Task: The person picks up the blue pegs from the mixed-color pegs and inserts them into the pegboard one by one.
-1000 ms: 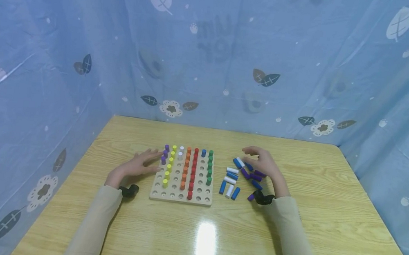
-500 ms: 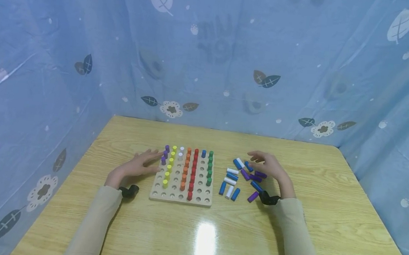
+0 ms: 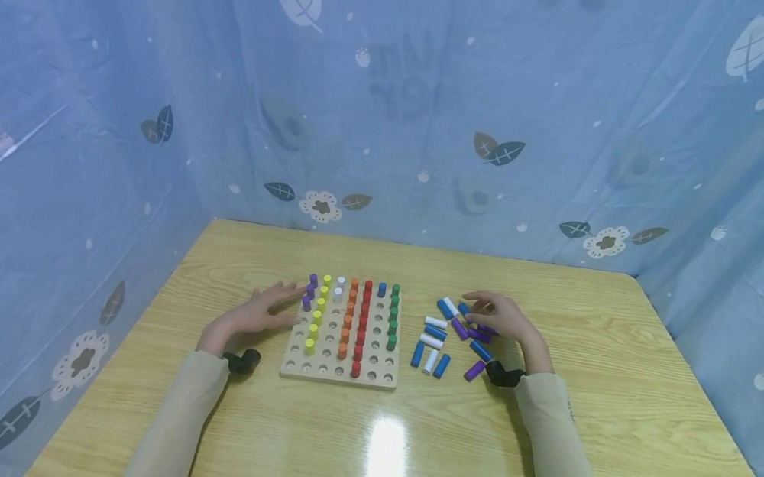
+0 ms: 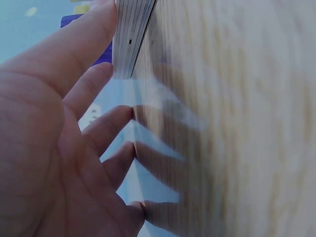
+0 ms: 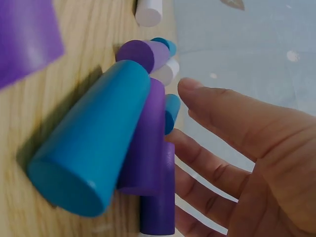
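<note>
A wooden pegboard [image 3: 337, 379] holds rows of purple, yellow, white, orange, red, blue and green pegs. My left hand [image 3: 256, 314] lies at its left side, thumb and index finger at the board's edge; in the left wrist view the other fingertips [image 4: 126, 112] rest on the table with fingers spread. To the right of the board lie loose blue, white and purple pegs. Over the back of that pile is my right hand [image 3: 502, 317], thumb and fingers parted and slightly bent. A blue peg [image 5: 172, 112] shows just beyond the gap between right thumb and index finger.
Nearest the right wrist camera lie a large-looking blue peg [image 5: 91, 140] and purple pegs [image 5: 145, 143]. A loose purple peg [image 3: 474, 370] lies by the right wrist's black camera [image 3: 504, 374]. Blue patterned curtains [image 3: 394, 117] stand behind the wooden table [image 3: 307, 446].
My right hand has shifted right from over the pile, uncovering the front purple peg, then dipped toward the blue peg at the back. The left hand has stayed at the board.
</note>
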`<state>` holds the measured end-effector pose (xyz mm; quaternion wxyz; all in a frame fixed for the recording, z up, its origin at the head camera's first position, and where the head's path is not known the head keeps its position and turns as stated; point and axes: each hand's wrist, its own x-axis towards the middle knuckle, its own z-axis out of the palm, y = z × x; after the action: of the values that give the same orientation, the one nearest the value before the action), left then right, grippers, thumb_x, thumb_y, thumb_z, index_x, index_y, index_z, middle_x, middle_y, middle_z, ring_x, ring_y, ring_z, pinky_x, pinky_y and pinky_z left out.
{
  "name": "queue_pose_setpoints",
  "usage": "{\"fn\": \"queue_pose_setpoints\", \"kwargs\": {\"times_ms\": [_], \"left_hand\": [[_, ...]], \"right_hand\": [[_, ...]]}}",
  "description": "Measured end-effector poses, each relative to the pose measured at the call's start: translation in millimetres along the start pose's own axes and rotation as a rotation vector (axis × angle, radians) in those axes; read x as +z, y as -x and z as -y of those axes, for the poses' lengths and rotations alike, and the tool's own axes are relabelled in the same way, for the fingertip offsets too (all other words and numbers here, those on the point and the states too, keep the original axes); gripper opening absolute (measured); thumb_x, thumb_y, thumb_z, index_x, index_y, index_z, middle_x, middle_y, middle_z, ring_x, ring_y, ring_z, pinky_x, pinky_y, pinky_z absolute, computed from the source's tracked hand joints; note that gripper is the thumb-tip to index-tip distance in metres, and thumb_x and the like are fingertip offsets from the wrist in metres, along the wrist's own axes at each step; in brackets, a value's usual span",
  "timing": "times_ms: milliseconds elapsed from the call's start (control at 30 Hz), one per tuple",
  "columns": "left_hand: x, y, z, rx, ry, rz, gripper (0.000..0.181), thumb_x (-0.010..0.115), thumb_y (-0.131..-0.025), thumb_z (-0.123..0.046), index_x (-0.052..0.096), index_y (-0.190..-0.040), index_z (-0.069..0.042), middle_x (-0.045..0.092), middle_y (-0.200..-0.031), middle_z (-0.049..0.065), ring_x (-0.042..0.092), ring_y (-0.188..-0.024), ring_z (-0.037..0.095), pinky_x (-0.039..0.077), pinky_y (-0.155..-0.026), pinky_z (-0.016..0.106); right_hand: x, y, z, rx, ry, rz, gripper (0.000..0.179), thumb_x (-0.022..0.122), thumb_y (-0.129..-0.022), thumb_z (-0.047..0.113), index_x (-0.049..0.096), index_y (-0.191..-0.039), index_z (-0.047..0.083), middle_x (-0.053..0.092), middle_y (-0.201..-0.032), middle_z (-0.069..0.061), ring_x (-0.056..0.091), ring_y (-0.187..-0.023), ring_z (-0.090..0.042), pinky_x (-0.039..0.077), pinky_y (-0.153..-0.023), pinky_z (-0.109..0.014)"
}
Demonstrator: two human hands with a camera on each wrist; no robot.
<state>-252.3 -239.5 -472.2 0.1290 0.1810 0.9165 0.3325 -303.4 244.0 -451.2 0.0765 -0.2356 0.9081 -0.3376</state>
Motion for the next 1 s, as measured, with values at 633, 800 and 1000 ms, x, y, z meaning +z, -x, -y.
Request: {"fn": "queue_pose_setpoints", "kwargs": {"times_ms": [633, 800, 1000], "left_hand": [[0.1, -0.5, -0.7, -0.001, 0.000, 0.004, 0.069, 0.058, -0.089, -0.041, 0.026, -0.147, -0.022, 0.012, -0.155, 0.015, -0.002, -0.142, 0.036, -0.013, -0.109, 0.060], [0.0, 0.3, -1.4, -0.005, 0.004, 0.006, 0.069, 0.058, -0.089, -0.041, 0.026, -0.147, -0.022, 0.012, -0.155, 0.014, -0.002, -0.142, 0.036, -0.013, -0.109, 0.060], [0.4, 0.7, -2.1, -0.005, -0.004, 0.007, 0.069, 0.058, -0.089, -0.042, 0.026, -0.147, -0.023, 0.012, -0.155, 0.014, -0.002, -0.142, 0.035, -0.013, -0.109, 0.059]], "right_hand": [[9.8, -5.4, -2.5, 0.026, 0.056, -0.047, 0.032, 0.066, -0.085, 0.013, 0.062, -0.113, -0.001, 0.067, -0.086, -0.012, 0.063, -0.079, -0.025, 0.052, -0.069, -0.037], [10.3, -5.0, -4.2, 0.040, 0.038, -0.064, 0.031, 0.067, -0.085, 0.013, 0.061, -0.112, -0.001, 0.066, -0.085, -0.013, 0.062, -0.078, -0.024, 0.051, -0.066, -0.033], [8.9, -4.4, -6.0, 0.040, 0.035, -0.092, 0.032, 0.068, -0.084, 0.013, 0.060, -0.112, -0.002, 0.065, -0.085, -0.013, 0.061, -0.079, -0.025, 0.051, -0.066, -0.033]]}}
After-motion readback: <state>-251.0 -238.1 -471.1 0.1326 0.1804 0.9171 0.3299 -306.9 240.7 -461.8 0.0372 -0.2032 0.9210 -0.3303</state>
